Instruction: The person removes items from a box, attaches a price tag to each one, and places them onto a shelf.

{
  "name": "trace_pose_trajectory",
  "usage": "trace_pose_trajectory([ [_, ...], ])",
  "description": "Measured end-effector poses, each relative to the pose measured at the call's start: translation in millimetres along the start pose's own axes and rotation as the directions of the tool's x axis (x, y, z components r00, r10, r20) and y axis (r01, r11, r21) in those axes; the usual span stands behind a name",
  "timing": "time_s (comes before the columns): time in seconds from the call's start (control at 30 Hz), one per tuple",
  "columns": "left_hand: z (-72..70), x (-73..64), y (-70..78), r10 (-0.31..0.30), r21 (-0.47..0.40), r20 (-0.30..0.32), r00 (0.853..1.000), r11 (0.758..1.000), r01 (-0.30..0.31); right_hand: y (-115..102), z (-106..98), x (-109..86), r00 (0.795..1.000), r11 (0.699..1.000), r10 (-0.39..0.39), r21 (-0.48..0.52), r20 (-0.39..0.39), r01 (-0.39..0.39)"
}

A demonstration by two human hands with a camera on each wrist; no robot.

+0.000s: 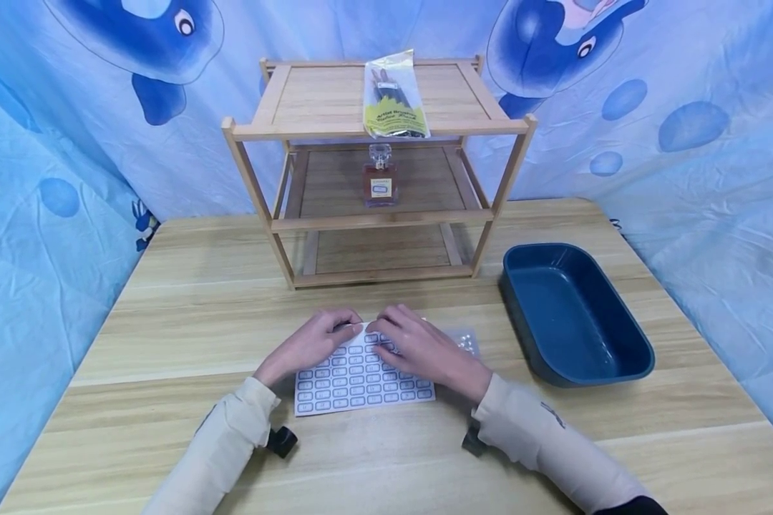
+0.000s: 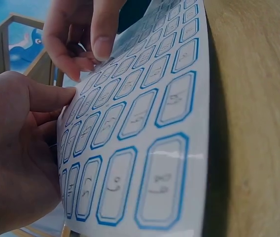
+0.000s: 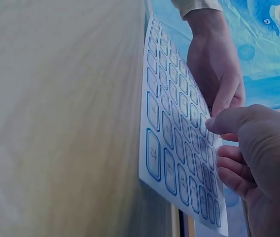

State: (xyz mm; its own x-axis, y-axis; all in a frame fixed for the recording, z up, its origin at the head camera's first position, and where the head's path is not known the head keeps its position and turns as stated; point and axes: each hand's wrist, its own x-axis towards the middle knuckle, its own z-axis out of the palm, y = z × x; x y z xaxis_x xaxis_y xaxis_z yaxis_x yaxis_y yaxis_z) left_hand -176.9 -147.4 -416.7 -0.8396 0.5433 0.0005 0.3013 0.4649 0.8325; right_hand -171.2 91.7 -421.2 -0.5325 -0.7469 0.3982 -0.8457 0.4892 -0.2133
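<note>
A white sheet of stickers (image 1: 364, 390) lies in front of me, printed with rows of blue-framed labels that bear handwritten marks. My left hand (image 1: 309, 347) pinches its far edge, thumb on the printed face and fingers behind. From the other side my right hand (image 1: 419, 350) reaches over the sheet, thumb and forefinger pinching at the far edge close to the left thumb. In the right wrist view the sheet (image 3: 174, 123) tilts up from the table, and the right thumb (image 3: 224, 121) presses against a label near that edge. The right hand covers several upper labels.
A clear packet (image 1: 467, 340) with small pale pieces lies beyond the right wrist. A dark blue basin (image 1: 563, 315) stands at the right. Behind, a wooden shelf (image 1: 322, 222) holds a perfume bottle (image 1: 380, 179) and, on top, a pack of artist brushes (image 1: 394, 96).
</note>
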Motion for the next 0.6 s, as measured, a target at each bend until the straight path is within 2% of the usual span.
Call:
trace_pose_trajectory([
  [0.23, 1.2, 2.2, -1.1, 0.009, 0.019, 0.007, 1.0, 1.0, -0.009, -0.7, 1.7, 1.7, 1.0, 1.0, 0.016, 0.021, 0.025, -0.016],
  [0.6, 2.7, 2.1, -4.1, 0.033, -0.035, 0.044, 0.999, 0.999, -0.032, 1.8, 6.1, 0.7, 0.998, 0.998, -0.051, 0.026, -0.022, 0.052],
])
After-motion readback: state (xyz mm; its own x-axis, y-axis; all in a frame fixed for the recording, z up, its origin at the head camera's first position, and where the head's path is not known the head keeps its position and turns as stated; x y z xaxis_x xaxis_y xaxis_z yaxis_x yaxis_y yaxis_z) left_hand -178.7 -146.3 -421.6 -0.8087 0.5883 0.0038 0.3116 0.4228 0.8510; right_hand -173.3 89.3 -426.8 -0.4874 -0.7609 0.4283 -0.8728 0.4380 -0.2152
